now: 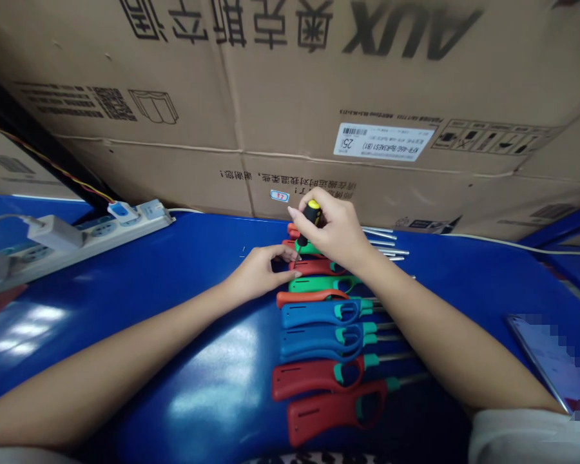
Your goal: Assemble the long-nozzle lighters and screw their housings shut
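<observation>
My right hand (336,225) is closed around a black and yellow screwdriver (311,211). Its shaft points down at the butt end of a red gas lighter (319,266). At that same end, the thumb and fingers of my left hand (262,270) grip the red lighter from the left. Long-necked lighters lie in a row toward me: a green lighter (314,284), an orange lighter (314,297), blue lighters (309,314) and red lighters (304,378). More lighters behind are partly hidden by my right hand. Their metal tubes (386,243) stick out to the right.
Small screws (243,249) lie on the blue table (212,361), left of the row. A white power strip (106,235) with plugs stands at left. A large cardboard box (183,154) walls off the back. A phone-like device (546,348) lies at right.
</observation>
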Demonstrator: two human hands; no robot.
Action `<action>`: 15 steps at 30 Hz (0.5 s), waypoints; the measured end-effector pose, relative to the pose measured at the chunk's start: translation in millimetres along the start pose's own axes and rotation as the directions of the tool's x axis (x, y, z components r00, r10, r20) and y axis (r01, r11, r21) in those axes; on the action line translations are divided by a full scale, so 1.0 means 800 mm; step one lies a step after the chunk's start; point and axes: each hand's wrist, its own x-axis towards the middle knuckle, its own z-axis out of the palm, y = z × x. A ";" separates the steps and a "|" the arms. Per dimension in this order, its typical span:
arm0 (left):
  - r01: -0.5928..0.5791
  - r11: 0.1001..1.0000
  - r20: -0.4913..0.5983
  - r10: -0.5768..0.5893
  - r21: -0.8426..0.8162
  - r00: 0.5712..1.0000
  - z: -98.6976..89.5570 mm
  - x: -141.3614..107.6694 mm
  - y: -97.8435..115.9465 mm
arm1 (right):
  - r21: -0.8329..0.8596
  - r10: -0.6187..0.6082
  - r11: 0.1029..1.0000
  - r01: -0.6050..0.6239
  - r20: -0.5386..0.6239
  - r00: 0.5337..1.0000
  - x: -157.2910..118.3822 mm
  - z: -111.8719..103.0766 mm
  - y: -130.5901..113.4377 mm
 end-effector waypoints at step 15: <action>-0.043 0.995 0.064 0.038 0.088 0.997 -0.006 0.004 0.011 | -0.343 -0.074 0.907 0.245 0.443 0.893 0.010 -0.027 -0.039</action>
